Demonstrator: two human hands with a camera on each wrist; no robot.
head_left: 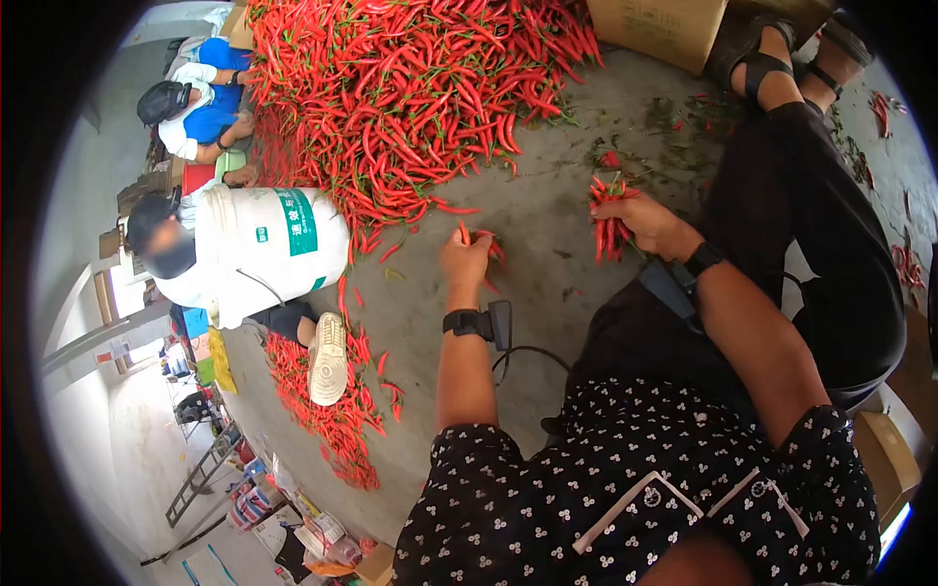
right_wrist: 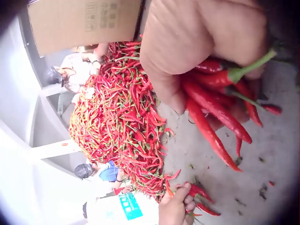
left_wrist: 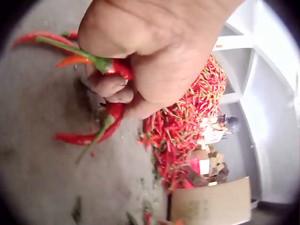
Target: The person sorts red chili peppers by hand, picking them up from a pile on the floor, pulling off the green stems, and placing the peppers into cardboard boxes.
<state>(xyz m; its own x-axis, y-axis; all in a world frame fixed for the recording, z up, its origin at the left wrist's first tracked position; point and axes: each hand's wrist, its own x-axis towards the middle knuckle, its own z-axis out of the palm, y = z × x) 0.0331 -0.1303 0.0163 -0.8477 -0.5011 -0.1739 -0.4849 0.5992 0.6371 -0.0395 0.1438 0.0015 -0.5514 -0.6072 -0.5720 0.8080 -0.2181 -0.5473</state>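
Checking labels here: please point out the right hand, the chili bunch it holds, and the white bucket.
Right hand [head_left: 657, 223]: head view, middle of the hand.
Chili bunch [right_wrist: 218, 110]: right wrist view, a red pod.
White bucket [head_left: 269, 259]: head view, side wall.

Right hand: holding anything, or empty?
Holding: the right hand grips a bunch of red chilies; several stick out of its grip in the right wrist view.
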